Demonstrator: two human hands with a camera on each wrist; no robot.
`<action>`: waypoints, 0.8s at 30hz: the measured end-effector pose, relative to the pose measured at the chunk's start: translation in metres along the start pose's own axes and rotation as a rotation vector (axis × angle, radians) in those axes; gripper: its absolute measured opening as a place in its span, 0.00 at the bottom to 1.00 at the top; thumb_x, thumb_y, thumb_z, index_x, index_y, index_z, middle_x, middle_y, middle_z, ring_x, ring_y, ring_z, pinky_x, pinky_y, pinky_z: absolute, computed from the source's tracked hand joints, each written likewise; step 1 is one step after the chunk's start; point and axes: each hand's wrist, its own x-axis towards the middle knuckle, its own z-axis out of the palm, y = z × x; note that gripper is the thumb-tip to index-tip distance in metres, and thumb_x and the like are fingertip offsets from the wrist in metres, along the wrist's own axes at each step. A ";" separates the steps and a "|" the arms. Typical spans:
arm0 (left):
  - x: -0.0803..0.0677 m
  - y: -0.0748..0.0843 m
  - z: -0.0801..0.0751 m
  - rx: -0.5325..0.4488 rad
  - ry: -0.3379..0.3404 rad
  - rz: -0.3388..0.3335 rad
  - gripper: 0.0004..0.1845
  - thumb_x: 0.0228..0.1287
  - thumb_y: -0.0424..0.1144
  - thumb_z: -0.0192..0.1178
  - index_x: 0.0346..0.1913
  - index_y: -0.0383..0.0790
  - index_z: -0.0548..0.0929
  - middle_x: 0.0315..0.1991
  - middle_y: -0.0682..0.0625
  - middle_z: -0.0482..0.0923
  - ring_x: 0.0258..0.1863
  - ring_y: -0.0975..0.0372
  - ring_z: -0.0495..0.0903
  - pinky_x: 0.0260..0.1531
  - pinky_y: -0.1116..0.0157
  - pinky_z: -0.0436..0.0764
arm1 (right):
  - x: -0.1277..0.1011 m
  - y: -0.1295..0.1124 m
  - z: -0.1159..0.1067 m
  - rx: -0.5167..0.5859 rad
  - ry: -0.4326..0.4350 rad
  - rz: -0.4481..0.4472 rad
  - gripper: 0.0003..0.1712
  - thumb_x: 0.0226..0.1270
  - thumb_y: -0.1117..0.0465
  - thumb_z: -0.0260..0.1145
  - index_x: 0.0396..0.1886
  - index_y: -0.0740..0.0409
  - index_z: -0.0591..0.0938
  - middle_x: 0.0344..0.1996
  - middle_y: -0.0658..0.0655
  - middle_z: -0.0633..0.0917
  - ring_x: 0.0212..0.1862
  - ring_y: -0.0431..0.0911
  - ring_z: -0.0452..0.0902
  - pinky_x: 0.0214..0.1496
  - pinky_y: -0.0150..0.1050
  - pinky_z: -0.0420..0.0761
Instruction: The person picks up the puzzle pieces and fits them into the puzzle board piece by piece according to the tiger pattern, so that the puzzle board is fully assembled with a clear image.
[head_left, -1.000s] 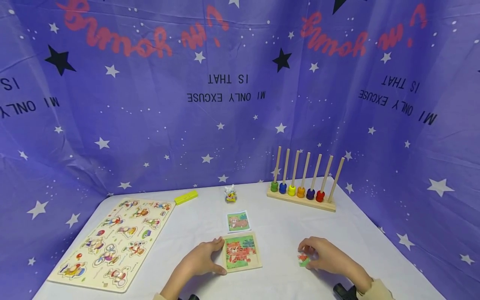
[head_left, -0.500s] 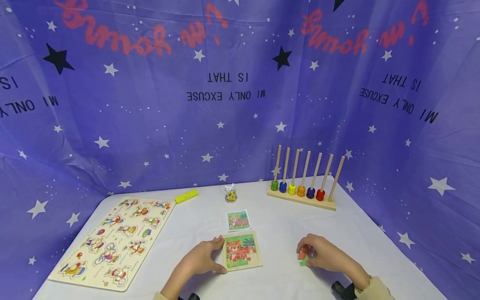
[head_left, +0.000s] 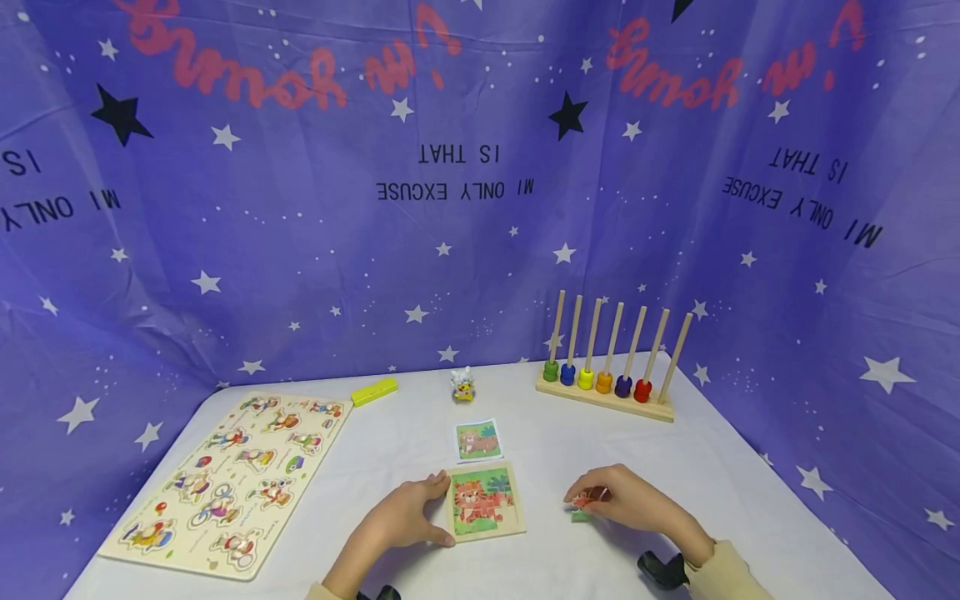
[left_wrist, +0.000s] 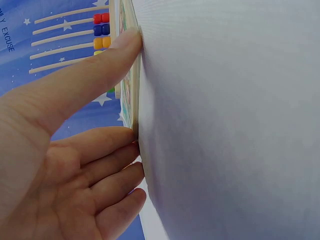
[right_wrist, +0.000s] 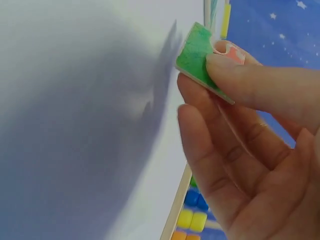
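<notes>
A white desk [head_left: 675, 467] stands before a purple star-printed backdrop [head_left: 300, 250], carrying a large peg puzzle board [head_left: 225, 483], a yellow block [head_left: 373, 392], a small figurine [head_left: 462, 386], a reference card [head_left: 477, 441] and a peg rack with coloured rings [head_left: 609, 371]. From the head view the puzzle piece [right_wrist: 197, 57] is mostly hidden under the fingers, and its picture cannot be made out. The left hand [head_left: 408, 517], fingers straight, rests against the left edge of the tiger puzzle tray [head_left: 485, 502], while the right hand [head_left: 626, 500] pinches the green-and-orange piece between thumb and fingers, just above the desk, right of the tray.
</notes>
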 end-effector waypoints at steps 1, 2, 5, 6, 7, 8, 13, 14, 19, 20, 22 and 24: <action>0.000 0.000 0.000 0.000 -0.001 0.000 0.49 0.39 0.50 0.77 0.65 0.29 0.71 0.68 0.36 0.65 0.67 0.42 0.63 0.65 0.44 0.61 | 0.003 -0.002 0.002 0.003 0.001 -0.007 0.12 0.61 0.69 0.68 0.43 0.51 0.86 0.36 0.43 0.86 0.33 0.33 0.76 0.33 0.31 0.81; 0.000 0.000 0.000 0.000 -0.001 0.000 0.49 0.39 0.50 0.77 0.65 0.29 0.70 0.68 0.36 0.64 0.67 0.42 0.63 0.65 0.44 0.61 | 0.007 -0.004 0.003 0.007 0.003 -0.014 0.12 0.60 0.69 0.69 0.43 0.52 0.86 0.35 0.43 0.86 0.32 0.33 0.76 0.32 0.31 0.81; 0.000 0.000 0.000 -0.002 0.000 0.001 0.49 0.39 0.50 0.76 0.65 0.29 0.70 0.68 0.36 0.64 0.67 0.43 0.63 0.66 0.44 0.61 | 0.017 -0.011 0.008 0.025 0.005 -0.023 0.10 0.60 0.67 0.70 0.41 0.53 0.86 0.33 0.42 0.85 0.31 0.33 0.76 0.32 0.31 0.81; 0.000 0.000 -0.001 -0.003 0.000 0.001 0.49 0.39 0.51 0.76 0.65 0.29 0.70 0.68 0.37 0.64 0.67 0.43 0.63 0.66 0.44 0.61 | 0.020 -0.014 0.009 0.028 0.005 -0.028 0.10 0.60 0.67 0.70 0.41 0.54 0.86 0.33 0.42 0.86 0.31 0.33 0.77 0.32 0.31 0.81; 0.000 0.000 -0.001 -0.001 0.001 0.001 0.49 0.39 0.51 0.76 0.65 0.29 0.70 0.68 0.37 0.64 0.67 0.43 0.63 0.66 0.44 0.61 | 0.023 -0.016 0.011 0.031 0.004 -0.031 0.10 0.60 0.68 0.70 0.41 0.54 0.86 0.34 0.42 0.86 0.32 0.33 0.77 0.33 0.31 0.81; 0.000 0.000 0.000 -0.002 0.000 0.000 0.49 0.39 0.51 0.76 0.65 0.29 0.70 0.68 0.37 0.64 0.67 0.43 0.63 0.66 0.44 0.61 | 0.026 -0.018 0.013 0.032 0.002 -0.034 0.10 0.60 0.69 0.69 0.41 0.54 0.86 0.35 0.42 0.86 0.32 0.33 0.78 0.34 0.31 0.81; 0.000 -0.001 0.000 0.003 -0.002 -0.004 0.49 0.39 0.51 0.77 0.65 0.29 0.70 0.68 0.37 0.64 0.67 0.43 0.63 0.66 0.45 0.61 | 0.040 -0.029 0.021 0.029 -0.005 -0.030 0.14 0.61 0.72 0.67 0.43 0.51 0.86 0.38 0.42 0.86 0.37 0.34 0.79 0.38 0.31 0.82; 0.000 -0.001 0.000 0.003 -0.002 -0.003 0.49 0.39 0.51 0.77 0.65 0.29 0.70 0.68 0.37 0.64 0.67 0.43 0.64 0.66 0.45 0.61 | 0.043 -0.030 0.022 0.030 -0.003 -0.028 0.14 0.61 0.71 0.67 0.43 0.51 0.86 0.38 0.42 0.86 0.37 0.34 0.79 0.38 0.31 0.82; 0.000 -0.001 0.000 0.006 -0.005 0.003 0.49 0.40 0.51 0.76 0.65 0.29 0.70 0.68 0.37 0.65 0.67 0.43 0.64 0.66 0.45 0.62 | 0.057 -0.038 0.031 0.053 0.001 -0.038 0.11 0.61 0.68 0.69 0.43 0.52 0.86 0.36 0.43 0.86 0.33 0.33 0.79 0.36 0.30 0.82; 0.000 -0.001 0.000 0.006 -0.006 0.001 0.49 0.40 0.51 0.76 0.65 0.29 0.70 0.68 0.37 0.65 0.67 0.43 0.64 0.66 0.45 0.62 | 0.059 -0.039 0.033 0.057 0.003 -0.045 0.10 0.61 0.67 0.70 0.42 0.52 0.87 0.36 0.43 0.86 0.32 0.33 0.79 0.35 0.30 0.82; 0.000 0.000 0.000 0.005 -0.007 0.001 0.49 0.40 0.51 0.76 0.65 0.29 0.70 0.68 0.37 0.65 0.67 0.44 0.64 0.66 0.45 0.62 | 0.064 -0.041 0.037 0.061 0.004 -0.055 0.09 0.60 0.65 0.70 0.41 0.52 0.87 0.34 0.43 0.86 0.32 0.33 0.79 0.34 0.30 0.82; -0.001 0.000 0.000 0.004 -0.004 0.003 0.49 0.40 0.51 0.76 0.65 0.29 0.70 0.68 0.37 0.65 0.67 0.44 0.64 0.66 0.45 0.62 | 0.068 -0.043 0.040 0.060 0.000 -0.057 0.08 0.60 0.65 0.71 0.40 0.52 0.87 0.33 0.42 0.86 0.31 0.32 0.79 0.34 0.29 0.82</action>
